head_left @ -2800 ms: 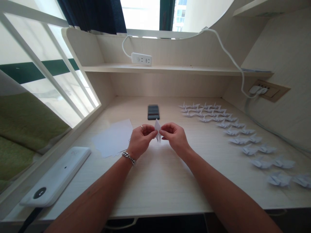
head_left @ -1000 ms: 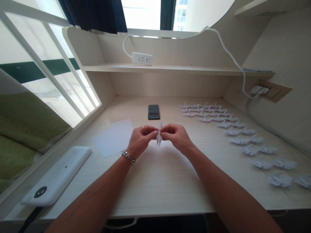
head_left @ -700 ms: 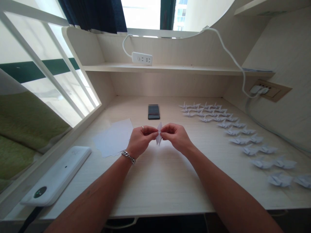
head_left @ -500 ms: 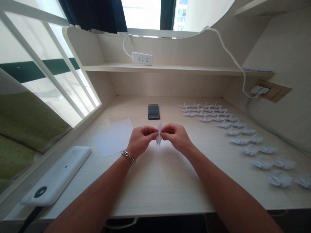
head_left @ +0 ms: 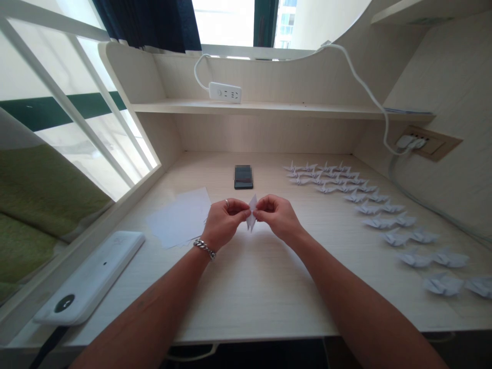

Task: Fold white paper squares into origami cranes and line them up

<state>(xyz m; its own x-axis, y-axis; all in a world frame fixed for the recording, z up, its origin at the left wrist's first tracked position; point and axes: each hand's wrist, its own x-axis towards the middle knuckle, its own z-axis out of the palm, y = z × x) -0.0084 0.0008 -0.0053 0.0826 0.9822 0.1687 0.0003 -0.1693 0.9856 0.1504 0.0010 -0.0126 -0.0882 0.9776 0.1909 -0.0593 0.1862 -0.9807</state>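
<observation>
A small folded white paper piece (head_left: 251, 215) is held just above the pale wooden desk (head_left: 249, 287), at its middle. My left hand (head_left: 223, 221), with a ring and a chain bracelet, pinches its left side. My right hand (head_left: 277, 217) pinches the right side. Both hands have curled fingers closed on the paper. Flat white paper sheets (head_left: 180, 218) lie just left of my left hand.
Several folded paper cranes (head_left: 378, 210) lie in rows across the right side of the desk. A dark phone (head_left: 243, 177) lies behind my hands. A white flat device (head_left: 90, 277) rests at the front left. A power strip (head_left: 225, 93) sits on the shelf.
The paper piece has dropped slightly and looks more compact than 2.8 s ago. Both hands stay nearly still, pinching it.
</observation>
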